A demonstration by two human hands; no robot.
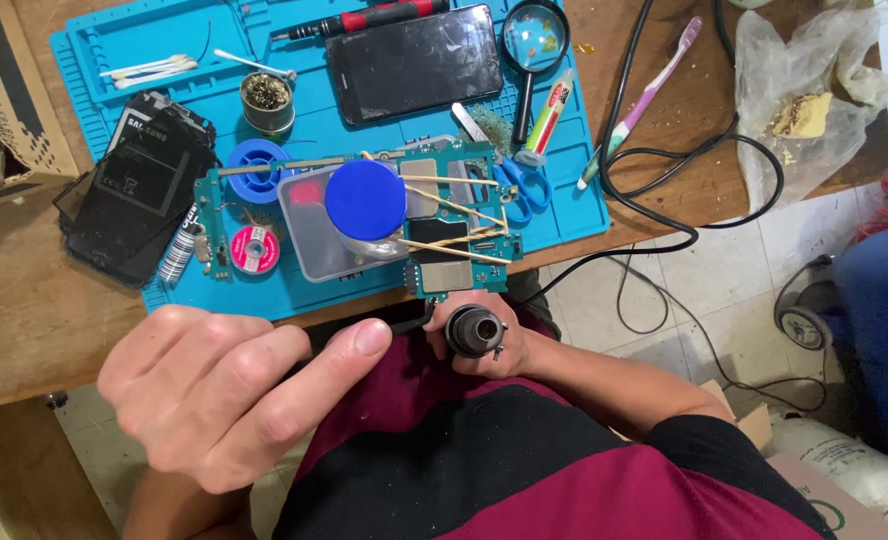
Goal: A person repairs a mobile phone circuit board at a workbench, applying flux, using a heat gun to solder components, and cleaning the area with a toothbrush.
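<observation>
Nearest me, my left hand (219,395) hovers loosely curled, holding nothing. Just below the green circuit board (459,225), my right hand (484,345) has its fingers wrapped around a black hot-air nozzle (471,330). I judge heating is underway; next calls for steady aim at the board.

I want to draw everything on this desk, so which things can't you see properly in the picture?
All in the head view:
- Right hand: mostly hidden behind the black tool it grips.
- Circuit board: its middle is covered by the blue round lid.
- Clear box: its contents are blurred by the plastic.
- Cardboard box: cut off by the left edge.
- Left hand: closed; its palm side is hidden.
</observation>
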